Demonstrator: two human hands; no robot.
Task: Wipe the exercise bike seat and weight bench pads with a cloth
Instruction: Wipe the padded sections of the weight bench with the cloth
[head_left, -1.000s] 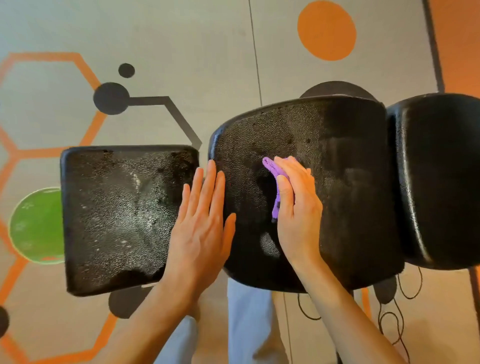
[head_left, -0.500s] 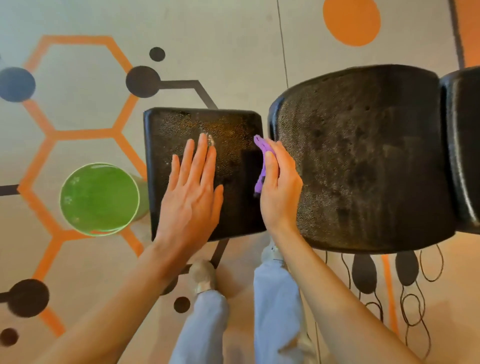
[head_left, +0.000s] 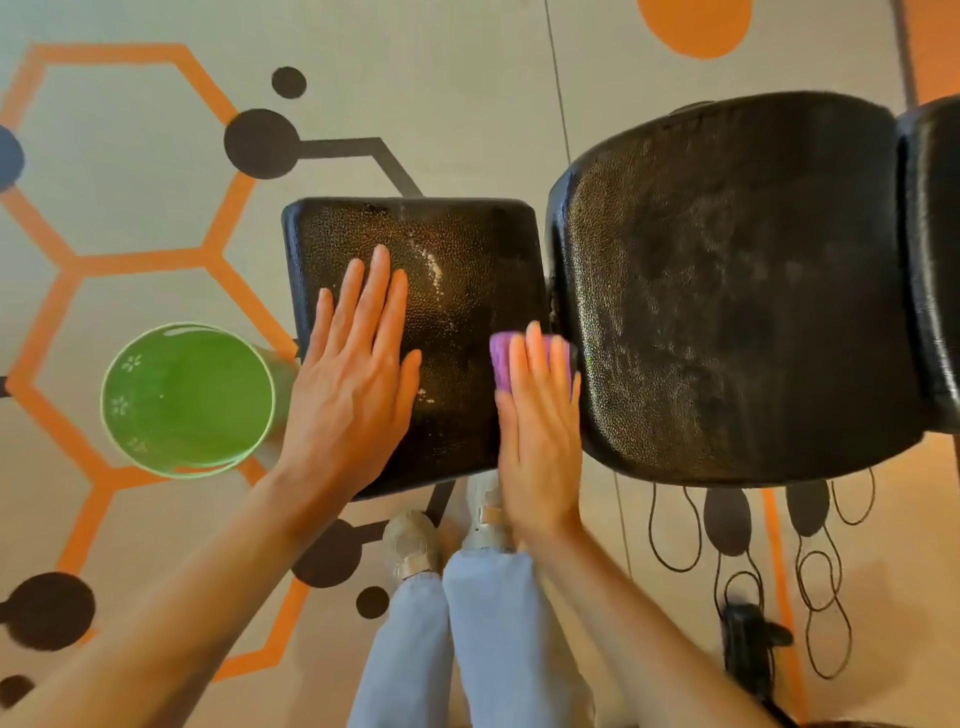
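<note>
on pebbled black square pad (head_left: 467, 291), purple cloth (head_left: 501, 364)

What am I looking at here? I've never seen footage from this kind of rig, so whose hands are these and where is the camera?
The camera sits on a person's head, looking down at their own bare hands; there is no robot. Below them are black textured bench pads: a small square pad and a larger rounded pad to its right. The left hand lies flat on the small square pad, holding nothing. The right hand, fingers straight, presses a purple cloth on that pad's right edge. A green round bucket stands on the patterned floor to the left.
</note>
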